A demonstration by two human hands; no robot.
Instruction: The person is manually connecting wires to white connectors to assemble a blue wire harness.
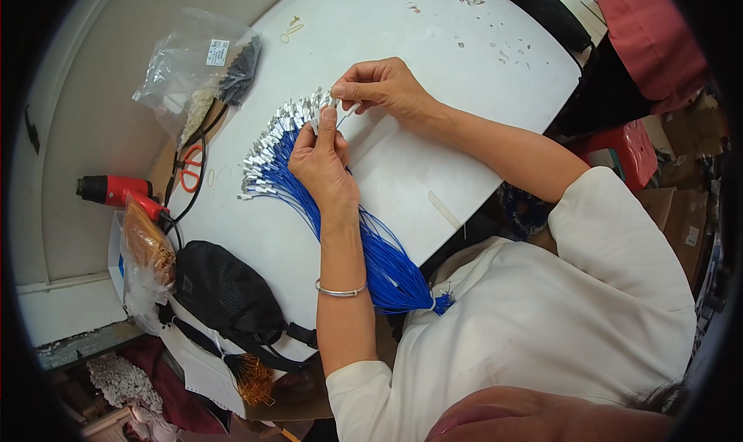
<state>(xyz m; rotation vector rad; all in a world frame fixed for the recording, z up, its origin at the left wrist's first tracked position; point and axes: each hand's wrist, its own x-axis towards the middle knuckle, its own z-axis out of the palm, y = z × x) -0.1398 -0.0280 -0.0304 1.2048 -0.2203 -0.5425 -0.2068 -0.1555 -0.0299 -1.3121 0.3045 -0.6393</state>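
Note:
A fanned bundle of blue wires (387, 262) lies across the white table, each far end carrying a white sleeve and a small metal terminal. At the near end a white tie gathers the wires by the table edge. My left hand (321, 163) is closed over the sleeved ends (271, 152), thumb and fingers pinching a wire. Close beside it on the right, my right hand (387, 90) is closed too, thumb and forefinger pinched at a wire's white end (350, 114). The fingers partly hide just what lies between the tips.
To the left are a clear bag (190, 66) of dark and pale parts, orange-handled scissors (190, 167), a red and black heat gun (120, 190), a bag of orange wires (147, 241) and a black bag (228, 291). Scraps (507, 53) lie at the far side. A person's pink sleeve (646, 32) shows at upper right.

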